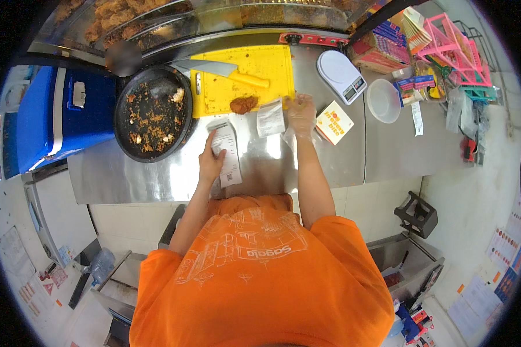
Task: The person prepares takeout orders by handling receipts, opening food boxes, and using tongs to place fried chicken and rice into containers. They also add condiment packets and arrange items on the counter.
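My left hand [211, 159] is bare and grips a long printed receipt [229, 149] over the steel counter, thumb on the paper. A clear plastic glove covers my right hand [301, 115], at the right front corner of a yellow cutting board [225, 93]. Whether its fingers hold anything is not clear. Just left of it, a second receipt [270, 119] overlaps the board's front edge. One piece of fried chicken [243, 104] lies near that edge. Behind it rests a knife with a yellow handle [249, 80], its blade reaching past the board's left side.
A round black pan [153, 115] with crumbs stands left, beside a blue box [80, 115]. To the right are a small printed carton [334, 122], a white digital scale [339, 73] and a clear plastic bowl [383, 100]. A glass display case of fried food [121, 19] borders the back.
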### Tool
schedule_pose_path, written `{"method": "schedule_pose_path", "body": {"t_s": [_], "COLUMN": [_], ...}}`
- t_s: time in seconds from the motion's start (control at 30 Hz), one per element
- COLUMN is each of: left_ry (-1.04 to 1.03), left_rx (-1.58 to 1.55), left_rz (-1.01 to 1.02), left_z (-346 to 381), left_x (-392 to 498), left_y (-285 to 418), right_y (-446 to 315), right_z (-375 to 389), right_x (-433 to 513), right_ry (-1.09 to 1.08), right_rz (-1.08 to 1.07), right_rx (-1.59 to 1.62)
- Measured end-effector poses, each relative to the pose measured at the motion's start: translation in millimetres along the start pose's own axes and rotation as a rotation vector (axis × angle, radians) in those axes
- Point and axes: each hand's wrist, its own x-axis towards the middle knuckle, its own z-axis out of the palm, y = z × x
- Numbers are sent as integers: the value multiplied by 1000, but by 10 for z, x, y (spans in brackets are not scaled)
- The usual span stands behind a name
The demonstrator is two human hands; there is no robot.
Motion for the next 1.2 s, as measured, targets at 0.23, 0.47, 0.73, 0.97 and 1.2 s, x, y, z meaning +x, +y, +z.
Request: {"method": "schedule_pose_path", "body": {"t_s": [0.23,0.47,0.73,0.97,1.2], "left_ry": [50,593,728,979,1033], "left_rx": [-138,-254,120,743,1033], "left_rz": [-4,893,943,728,999], "left_z": [-1102,-2680,-3102,-3047,-3042], "left_x": [52,548,1380,1157,1254], "left_y": [840,3327,4640,4679,4815], "right_y": [391,-1063,-4047,-4539,-4608], "right_z": [333,-193,-1802,-2131,-2158], "right_x": [-508,21,557,377,488], "right_ry": [-357,-119,240,182,53], "right_rz": [-58,-258,-980,-1010,-841], "right_rx": [-504,212,317,465,543]}}
